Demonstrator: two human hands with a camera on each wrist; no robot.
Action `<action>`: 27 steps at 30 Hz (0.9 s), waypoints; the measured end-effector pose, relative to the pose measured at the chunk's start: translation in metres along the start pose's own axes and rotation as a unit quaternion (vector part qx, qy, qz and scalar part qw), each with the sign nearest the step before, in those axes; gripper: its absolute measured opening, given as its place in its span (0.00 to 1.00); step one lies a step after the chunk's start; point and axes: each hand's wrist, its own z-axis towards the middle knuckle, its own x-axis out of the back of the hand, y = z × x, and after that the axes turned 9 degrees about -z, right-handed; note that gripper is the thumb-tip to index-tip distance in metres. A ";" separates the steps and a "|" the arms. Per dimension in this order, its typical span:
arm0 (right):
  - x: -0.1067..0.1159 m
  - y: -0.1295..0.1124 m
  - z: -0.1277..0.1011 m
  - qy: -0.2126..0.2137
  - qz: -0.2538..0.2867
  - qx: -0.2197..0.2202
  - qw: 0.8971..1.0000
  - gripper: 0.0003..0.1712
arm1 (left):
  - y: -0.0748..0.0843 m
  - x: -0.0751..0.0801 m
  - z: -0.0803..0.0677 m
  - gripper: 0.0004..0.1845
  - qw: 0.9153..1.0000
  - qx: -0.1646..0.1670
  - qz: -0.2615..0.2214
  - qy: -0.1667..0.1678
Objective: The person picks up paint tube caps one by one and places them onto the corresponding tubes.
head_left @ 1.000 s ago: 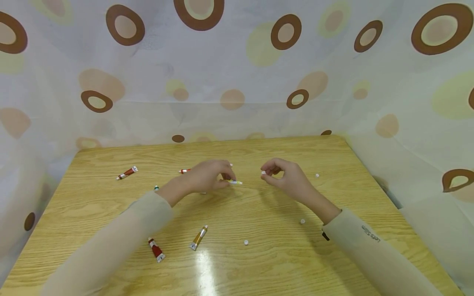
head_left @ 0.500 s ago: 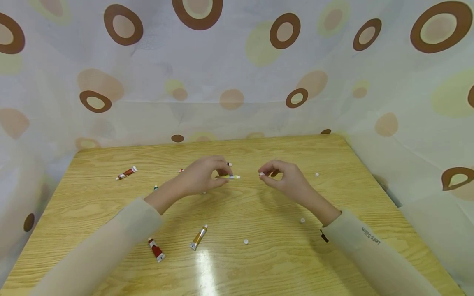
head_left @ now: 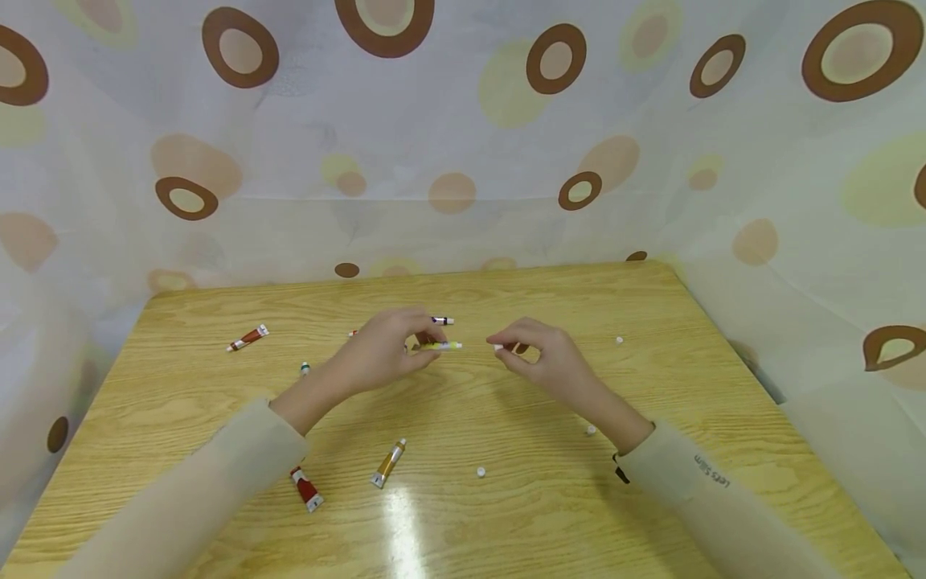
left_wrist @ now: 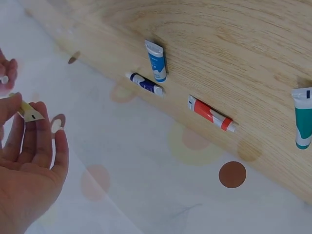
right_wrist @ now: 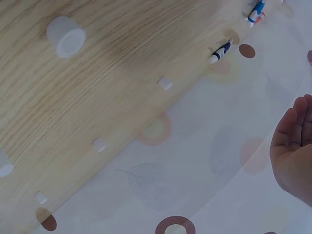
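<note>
From the head view, I see my left hand (head_left: 387, 351) pinching a small yellow tube (head_left: 441, 346) between thumb and curled fingers, just above the middle of the wooden table (head_left: 506, 498). The tube's long axis runs left to right, nearly level, its nozzle end pointing right toward my right hand (head_left: 538, 358). That hand pinches a small white cap (head_left: 498, 347) at its fingertips, close to the nozzle but apart from it. Other tubes lie flat on the table: a red one (head_left: 248, 338) far left, another red one (head_left: 306, 489) and an ochre one (head_left: 388, 464) nearer me. A loose white cap (head_left: 481, 473) sits near the ochre tube.

From the left wrist view, I see my fingers (left_wrist: 34, 141) curled against the tube's flat crimped end (left_wrist: 30, 112). Blue (left_wrist: 156, 60), navy (left_wrist: 145, 84), orange (left_wrist: 210, 113) and teal (left_wrist: 302, 118) tubes lie on the table.

From the right wrist view, only the side of my hand (right_wrist: 295, 151) shows; I cannot tell its grip here. Several white caps (right_wrist: 66, 36) dot the table.
</note>
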 end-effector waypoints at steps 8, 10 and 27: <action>-0.010 -0.008 -0.002 0.027 0.000 0.028 0.999 0.11 | 0.002 -0.005 -0.006 0.08 1.000 -0.014 -0.018 0.013; -0.013 -0.009 -0.003 0.038 0.008 0.028 0.999 0.10 | 0.003 -0.006 -0.008 0.07 1.000 -0.012 -0.025 0.013; -0.022 -0.021 -0.004 0.043 0.046 0.021 0.998 0.07 | 0.009 -0.014 -0.015 0.08 0.998 -0.020 -0.053 0.008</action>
